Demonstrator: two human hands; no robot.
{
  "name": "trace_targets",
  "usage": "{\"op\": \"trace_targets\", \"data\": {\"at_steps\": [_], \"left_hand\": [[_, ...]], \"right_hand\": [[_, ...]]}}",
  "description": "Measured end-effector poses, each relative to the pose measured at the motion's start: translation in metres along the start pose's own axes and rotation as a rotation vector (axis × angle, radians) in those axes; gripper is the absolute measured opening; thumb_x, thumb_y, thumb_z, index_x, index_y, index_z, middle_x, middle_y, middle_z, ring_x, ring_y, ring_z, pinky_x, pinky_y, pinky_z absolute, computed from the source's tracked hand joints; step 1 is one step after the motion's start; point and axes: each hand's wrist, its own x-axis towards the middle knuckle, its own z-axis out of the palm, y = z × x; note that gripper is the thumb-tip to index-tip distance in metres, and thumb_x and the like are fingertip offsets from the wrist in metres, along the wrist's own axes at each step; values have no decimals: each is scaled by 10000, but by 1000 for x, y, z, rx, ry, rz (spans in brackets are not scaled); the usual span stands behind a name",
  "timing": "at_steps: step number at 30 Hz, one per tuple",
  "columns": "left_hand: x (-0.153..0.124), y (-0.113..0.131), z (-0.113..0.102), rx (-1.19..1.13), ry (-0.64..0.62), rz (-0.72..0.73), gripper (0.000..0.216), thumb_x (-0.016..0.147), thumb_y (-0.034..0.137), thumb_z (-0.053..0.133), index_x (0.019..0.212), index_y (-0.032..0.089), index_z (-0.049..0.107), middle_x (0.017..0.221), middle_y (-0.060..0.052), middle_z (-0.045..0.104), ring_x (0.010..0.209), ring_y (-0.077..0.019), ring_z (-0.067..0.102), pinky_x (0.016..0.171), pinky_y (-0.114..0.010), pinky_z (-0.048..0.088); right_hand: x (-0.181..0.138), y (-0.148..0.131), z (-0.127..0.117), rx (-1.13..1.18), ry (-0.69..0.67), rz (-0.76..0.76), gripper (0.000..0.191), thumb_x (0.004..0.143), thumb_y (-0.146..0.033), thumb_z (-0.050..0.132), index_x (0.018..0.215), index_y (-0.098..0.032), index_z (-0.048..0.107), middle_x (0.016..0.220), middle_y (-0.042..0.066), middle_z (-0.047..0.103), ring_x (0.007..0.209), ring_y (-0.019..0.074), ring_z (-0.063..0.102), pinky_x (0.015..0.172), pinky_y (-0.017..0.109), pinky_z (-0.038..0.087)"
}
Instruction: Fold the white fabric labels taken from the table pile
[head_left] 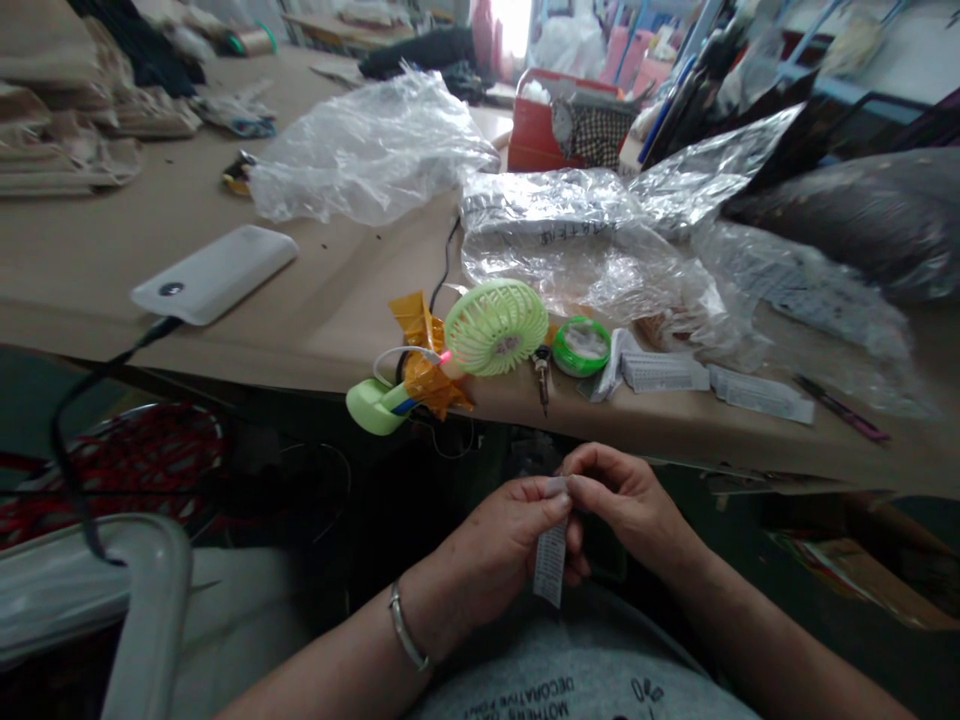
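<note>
Both my hands meet below the table edge, over my lap. My left hand (510,540) pinches the top of a small white printed label strip (551,560) that hangs down from its fingers. My right hand (626,500) pinches the same strip's top end from the right, fingers pressed together. A metal bangle sits on my left wrist. On the table edge just above lie more folded white labels (664,372) and a second stack (761,393).
A green handheld fan (495,328) taped with yellow tape overhangs the table edge (300,370). Beside it are a green tape roll (581,345), crumpled clear plastic bags (585,250), a white power bank (214,272) with a black cable, a red box (536,130) and a chair back (142,590).
</note>
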Motion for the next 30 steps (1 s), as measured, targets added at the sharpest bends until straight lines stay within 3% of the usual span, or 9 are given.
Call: {"op": "trace_targets", "data": {"at_steps": [7, 12, 17, 23, 30], "left_hand": [[1, 7, 0, 188, 85, 88, 246, 794, 356, 567, 698, 132, 597, 620, -21, 574, 545, -114, 533, 568, -244, 427], [7, 17, -5, 537, 283, 342, 192, 793, 283, 561, 712, 136, 654, 653, -9, 590, 622, -114, 515, 616, -230, 409], [14, 24, -10, 738, 468, 569, 164, 807, 247, 550, 826, 161, 688, 726, -12, 662, 684, -134, 578, 661, -234, 441], [19, 30, -12, 902, 538, 661, 190, 836, 229, 514, 744, 156, 663, 628, 8, 624, 603, -113, 554, 588, -209, 424], [23, 34, -14, 1000, 568, 749, 181, 837, 197, 515, 746, 148, 663, 610, 19, 623, 567, -92, 545, 561, -185, 404]], "right_hand": [[12, -1, 8, 122, 2, 2, 185, 797, -341, 611, 731, -183, 542, 541, -49, 549, 437, 86, 495, 446, 200, 413], [26, -2, 7, 8, 76, -66, 169, 788, -321, 585, 713, -178, 532, 576, -45, 508, 512, 88, 463, 499, 201, 396], [36, -6, 7, -151, 169, -176, 145, 790, -287, 563, 707, -169, 550, 611, -37, 479, 569, 88, 418, 520, 194, 357], [42, -5, 9, -213, 218, -233, 133, 802, -271, 546, 713, -173, 557, 608, -35, 481, 558, 90, 422, 496, 189, 348], [47, -7, 9, -317, 270, -350, 109, 817, -235, 530, 728, -179, 556, 643, -29, 530, 598, 99, 482, 569, 197, 397]]}}
